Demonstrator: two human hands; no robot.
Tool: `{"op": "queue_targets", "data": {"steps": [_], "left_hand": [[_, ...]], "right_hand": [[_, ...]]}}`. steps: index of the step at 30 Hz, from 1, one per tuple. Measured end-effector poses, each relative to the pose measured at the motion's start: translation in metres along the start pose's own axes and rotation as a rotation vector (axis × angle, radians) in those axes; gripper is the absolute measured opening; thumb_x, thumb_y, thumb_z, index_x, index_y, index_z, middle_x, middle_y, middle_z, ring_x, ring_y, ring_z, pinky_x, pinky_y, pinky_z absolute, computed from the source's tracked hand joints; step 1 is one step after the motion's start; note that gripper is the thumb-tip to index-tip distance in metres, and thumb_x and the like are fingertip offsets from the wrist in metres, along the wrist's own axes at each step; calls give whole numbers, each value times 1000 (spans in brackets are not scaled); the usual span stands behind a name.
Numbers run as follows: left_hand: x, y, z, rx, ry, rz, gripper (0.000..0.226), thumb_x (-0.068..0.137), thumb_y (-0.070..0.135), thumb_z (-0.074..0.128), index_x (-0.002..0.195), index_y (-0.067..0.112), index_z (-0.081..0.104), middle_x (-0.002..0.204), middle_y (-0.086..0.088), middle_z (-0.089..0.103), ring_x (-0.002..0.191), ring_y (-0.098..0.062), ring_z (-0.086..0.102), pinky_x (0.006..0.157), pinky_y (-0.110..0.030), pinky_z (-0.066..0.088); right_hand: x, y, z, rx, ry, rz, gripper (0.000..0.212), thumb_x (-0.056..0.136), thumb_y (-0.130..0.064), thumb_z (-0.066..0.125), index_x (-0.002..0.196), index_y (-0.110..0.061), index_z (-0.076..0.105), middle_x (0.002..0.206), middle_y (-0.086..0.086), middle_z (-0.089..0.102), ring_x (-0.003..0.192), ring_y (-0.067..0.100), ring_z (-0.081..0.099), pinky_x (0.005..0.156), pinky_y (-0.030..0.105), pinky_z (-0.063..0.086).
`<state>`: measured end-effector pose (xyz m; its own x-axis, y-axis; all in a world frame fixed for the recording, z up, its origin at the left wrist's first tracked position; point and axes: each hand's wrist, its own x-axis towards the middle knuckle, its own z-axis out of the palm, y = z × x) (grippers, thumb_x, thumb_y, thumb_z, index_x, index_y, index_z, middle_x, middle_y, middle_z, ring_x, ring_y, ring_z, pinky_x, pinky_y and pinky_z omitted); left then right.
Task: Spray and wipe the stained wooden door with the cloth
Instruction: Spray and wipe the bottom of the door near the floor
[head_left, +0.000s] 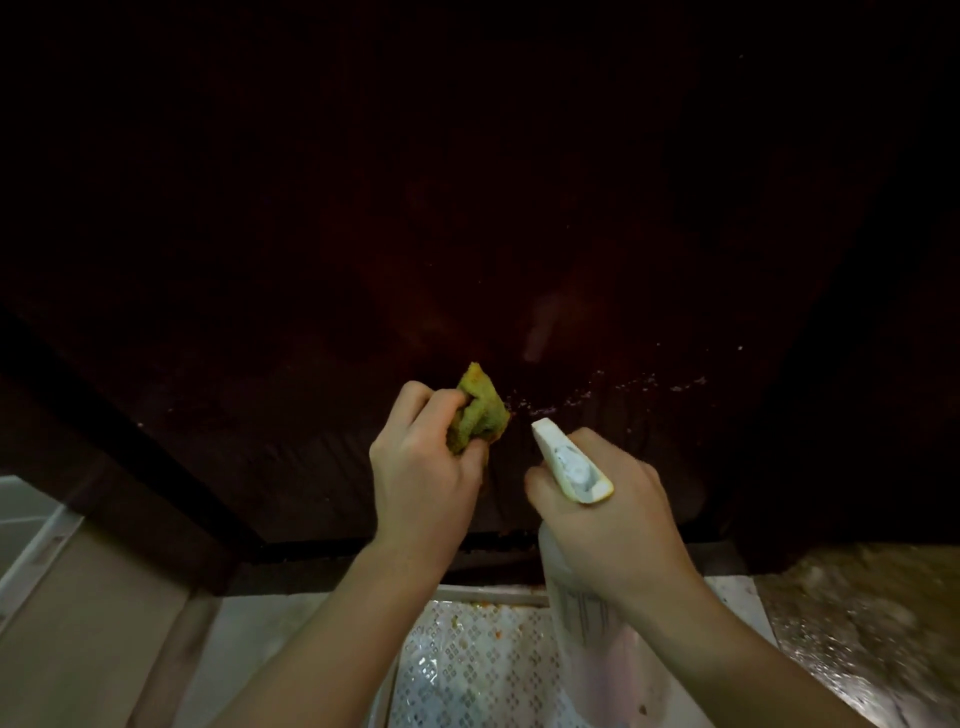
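A dark brown wooden door (467, 234) fills most of the view, very dim, with small pale droplets across its lower part. My left hand (423, 467) grips a bunched yellow-green cloth (478, 410) held against the door's lower part. My right hand (613, 514) grips a translucent spray bottle (592, 623) by the neck, just right of the cloth. Its white nozzle (563, 457) points up and left at the door.
The door's bottom edge (493, 540) sits above a pale threshold. A white patterned mat (467, 665) lies on the floor below my arms. A wet, shiny floor patch (857, 613) is at the lower right. A pale frame (41, 535) stands at the left.
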<state>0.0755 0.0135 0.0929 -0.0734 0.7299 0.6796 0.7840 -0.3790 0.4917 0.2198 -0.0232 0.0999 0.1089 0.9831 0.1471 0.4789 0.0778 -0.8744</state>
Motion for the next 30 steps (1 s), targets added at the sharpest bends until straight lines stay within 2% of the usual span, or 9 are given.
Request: {"op": "queue_targets", "data": {"steps": [4,9,11,15,19,24,26,30], "left_hand": [[1,6,5,0,-30,-5,27,64,-8,78,86,4,67,82,4,50,60,-4,41,57,-8,38],[2,14,10,-7,-56,10,28,64,-8,77,87,4,67,83,4,50,60,-2,42,57,-6,37],[3,18,13,-11,-63,15,28,64,-8,78,86,4,67,82,4,49,59,-3,42,57,-6,37],[4,24,17,-1,-79,41,27,64,-5,79,86,4,67,82,4,48,60,-7,41,52,-7,34],[5,28,19,29,-88,64,30,63,-4,80,88,4,67,83,2,50,58,-6,43,54,-8,30],[7,34,21,40,-106,110,30,63,-2,82,89,3,67,84,0,51,56,-8,45,50,-13,36],[8,37,25,35,-112,122,29,64,-1,83,89,4,67,84,0,51,55,-8,46,48,-15,37],[10,46,32,19,-116,156,24,67,2,82,84,5,65,83,2,49,54,-5,42,50,-7,29]], "right_hand": [[2,2,-10,-39,55,29,32,82,-20,64,60,-24,40,53,-6,45,53,14,44,52,31,36],[4,5,-18,-41,26,60,20,84,-31,64,74,-29,46,76,-3,54,76,14,53,61,32,39],[3,5,-21,-57,31,53,20,85,-32,65,76,-29,48,76,-5,54,79,14,53,64,33,44],[2,5,-27,-56,110,62,29,81,-22,65,62,-26,43,62,-1,52,64,21,53,61,40,47],[2,9,-33,0,114,133,28,83,-21,64,63,-21,44,58,-4,48,59,17,49,57,35,41],[6,15,-40,46,165,191,18,86,-27,65,76,-25,50,78,1,59,81,22,57,69,37,47],[7,16,-43,65,209,179,18,86,-26,65,77,-26,50,78,0,59,83,22,57,69,37,46],[8,20,-46,71,257,141,21,86,-23,67,75,-27,49,73,-4,56,82,22,56,67,35,41]]}}
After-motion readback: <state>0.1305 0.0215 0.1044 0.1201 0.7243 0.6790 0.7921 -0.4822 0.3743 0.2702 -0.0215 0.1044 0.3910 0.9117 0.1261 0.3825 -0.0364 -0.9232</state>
